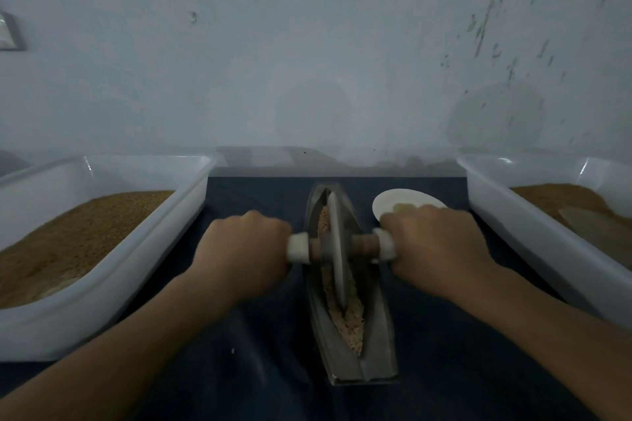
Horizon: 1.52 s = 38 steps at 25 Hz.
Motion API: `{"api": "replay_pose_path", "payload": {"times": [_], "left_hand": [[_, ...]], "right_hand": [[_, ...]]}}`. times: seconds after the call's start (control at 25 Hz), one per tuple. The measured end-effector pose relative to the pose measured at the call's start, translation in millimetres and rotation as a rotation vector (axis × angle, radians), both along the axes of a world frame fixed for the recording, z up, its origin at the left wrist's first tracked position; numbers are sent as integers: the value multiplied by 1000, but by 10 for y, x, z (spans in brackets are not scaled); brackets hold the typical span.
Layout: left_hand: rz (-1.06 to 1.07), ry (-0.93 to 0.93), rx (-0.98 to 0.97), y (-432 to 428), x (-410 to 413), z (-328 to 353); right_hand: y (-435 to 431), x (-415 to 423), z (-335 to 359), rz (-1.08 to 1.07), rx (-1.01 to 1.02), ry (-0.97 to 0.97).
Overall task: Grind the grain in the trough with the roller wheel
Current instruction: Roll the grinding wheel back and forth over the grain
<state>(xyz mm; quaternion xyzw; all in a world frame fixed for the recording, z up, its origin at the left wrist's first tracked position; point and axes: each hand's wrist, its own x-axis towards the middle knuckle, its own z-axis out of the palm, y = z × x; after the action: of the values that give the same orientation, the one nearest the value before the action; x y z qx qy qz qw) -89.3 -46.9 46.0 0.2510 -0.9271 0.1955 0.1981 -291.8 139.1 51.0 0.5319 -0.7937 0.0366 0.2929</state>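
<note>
A long boat-shaped metal trough (378, 345) lies lengthwise on a dark cloth in front of me. Pale crushed grain (350, 321) fills its groove. A grey roller wheel (337, 249) stands upright in the groove, roughly mid-length. Its axle handle sticks out to both sides, with white wrapping at the ends. My left hand (242, 246) grips the left end of the handle. My right hand (434, 246) grips the right end.
A white plastic tub (113, 280) of brown grain stands at the left. A second white tub (506, 215) with brown grain stands at the right. A small white plate (390, 203) with some grain sits behind my right hand. A wall rises close behind.
</note>
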Motion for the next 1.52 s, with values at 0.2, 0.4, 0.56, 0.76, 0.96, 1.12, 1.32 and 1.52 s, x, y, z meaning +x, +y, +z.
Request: {"api": "replay_pose_path", "payload": {"times": [0.2,0.4,0.56,0.76,0.96,1.12,1.32,1.52], "left_hand": [[142,-38,41,-139,-459,246],[-79,87,-90,110,220,-75],[-30,72,-148,25,32,-20],[129,13,95,-238,-464,164],[-136,114,-164,147,181,-9],[-26,49,-137,73,46,-23],[151,-34,48,-129,-482,272],[-138,66,-211,257,138,128]], "right_hand": [[-433,-104,158,-119,65,-249],[152,47,-13,86,-38,98],[32,17,-1,13,-34,56],[-487,-71,186,-139,62,-131],[246,81,-42,34,13,-43],[84,2,-4,-7,-49,34],[-503,-195,176,-130,118,-269],[335,71,-128,8,-1,-185]]}}
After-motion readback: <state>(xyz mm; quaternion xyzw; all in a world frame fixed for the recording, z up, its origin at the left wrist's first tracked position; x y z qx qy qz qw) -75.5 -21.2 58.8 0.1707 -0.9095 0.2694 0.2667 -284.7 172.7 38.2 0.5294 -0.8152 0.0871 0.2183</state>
